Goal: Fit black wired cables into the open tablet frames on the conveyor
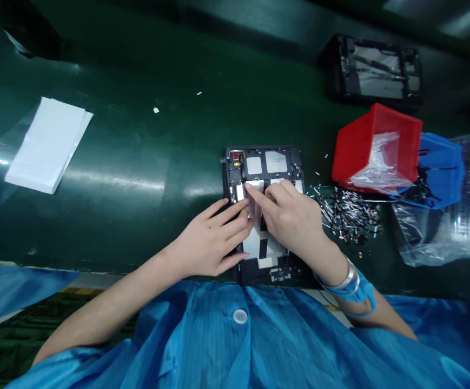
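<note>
"Where's the piece?"

"Black rectangular tablet frame (261, 165), centre of view, long axis running toward my chest."

"Hands?"

"Together on it. Right hand (289, 213) lies further across, fingertips on a clear plastic film (255, 200); left hand (214, 240) open against its left edge."

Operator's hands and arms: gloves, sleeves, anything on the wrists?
No gloves: the left hand and right hand are bare, and both forearms show no sleeve. A blue striped smock with a white round button covers the body. The right wrist wears a blue strap, likely antistatic, and a silver bangle; the left wrist shows nothing.
</note>
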